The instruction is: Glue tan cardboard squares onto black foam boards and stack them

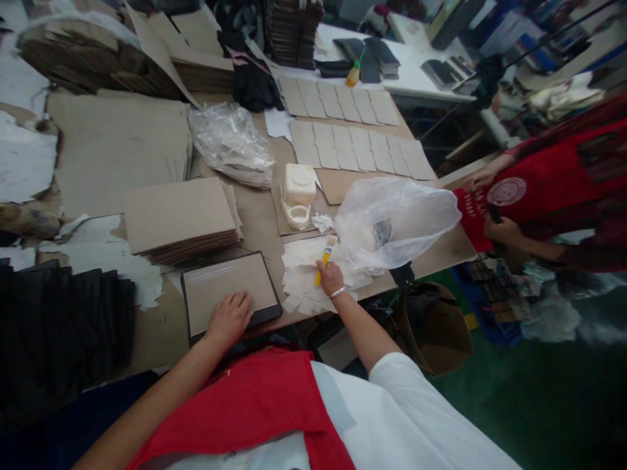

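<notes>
You're laying your left hand [229, 318] palm down on the board [235, 279], toward its near right corner, fingers stretched out and pinching nothing, probably to steady it. The board is lying on a black panel [268, 315], dark rim showing around it. Pale streaks are showing along the board's far side.

Your right hand [331, 278] is gripping the brush [326, 256], fingers closing round the yellow handle. The bristles are pointing away from you, past the fingers, and the handle's butt is sticking out on the near side; likely you're holding it so to leave the bristle end free. Brush and hand are sitting over the paper strips [298, 264]; can't tell if the bristles are touching them.

So the brush is in the right grip, and the board is under the left palm, not clasped. The strips are lying between board and bag [416, 215], seemingly kept within the right hand's reach. The jug [300, 185] is standing just beyond the strips, maybe placed there for handy dipping. The stack [179, 215] is sitting beyond the board, off to the left, well apart from the brush
</notes>
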`<action>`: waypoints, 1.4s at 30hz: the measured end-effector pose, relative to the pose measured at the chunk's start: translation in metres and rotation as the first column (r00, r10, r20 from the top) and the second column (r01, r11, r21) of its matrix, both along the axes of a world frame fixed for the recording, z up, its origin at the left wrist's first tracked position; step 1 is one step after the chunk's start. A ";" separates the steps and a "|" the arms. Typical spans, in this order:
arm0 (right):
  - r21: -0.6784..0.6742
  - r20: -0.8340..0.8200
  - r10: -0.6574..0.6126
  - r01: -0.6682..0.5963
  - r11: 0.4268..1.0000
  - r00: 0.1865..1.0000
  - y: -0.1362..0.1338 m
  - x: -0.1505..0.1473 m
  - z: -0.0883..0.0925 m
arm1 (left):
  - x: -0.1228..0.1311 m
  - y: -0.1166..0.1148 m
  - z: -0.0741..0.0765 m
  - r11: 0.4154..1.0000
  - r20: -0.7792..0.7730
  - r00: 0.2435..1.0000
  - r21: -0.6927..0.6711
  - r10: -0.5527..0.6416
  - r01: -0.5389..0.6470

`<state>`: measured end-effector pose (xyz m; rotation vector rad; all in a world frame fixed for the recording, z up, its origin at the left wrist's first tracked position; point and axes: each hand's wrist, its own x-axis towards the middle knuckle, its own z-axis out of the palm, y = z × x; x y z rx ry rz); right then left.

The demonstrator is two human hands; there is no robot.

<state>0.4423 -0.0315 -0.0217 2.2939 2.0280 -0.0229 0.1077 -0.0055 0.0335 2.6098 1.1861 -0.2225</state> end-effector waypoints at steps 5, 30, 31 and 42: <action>0.177 -0.113 -0.045 0.065 0.982 0.993 0.004 0.005 0.006 | 0.001 0.003 0.003 0.997 0.036 0.999 -0.074 0.034 -0.031; 0.144 -0.653 0.240 -0.193 0.971 0.719 0.039 -0.143 0.072 | -0.020 0.047 0.014 0.040 0.023 -0.205 -0.996 0.978 0.079; 0.132 -0.649 0.197 -0.147 0.980 0.735 0.043 -0.142 0.066 | -0.028 0.048 0.012 0.036 0.017 -0.259 -0.997 0.966 0.069; 0.225 -0.670 0.152 0.003 0.974 0.727 0.095 -0.160 0.036 | -0.067 0.077 -0.018 0.214 0.297 -0.151 -0.886 0.943 -0.412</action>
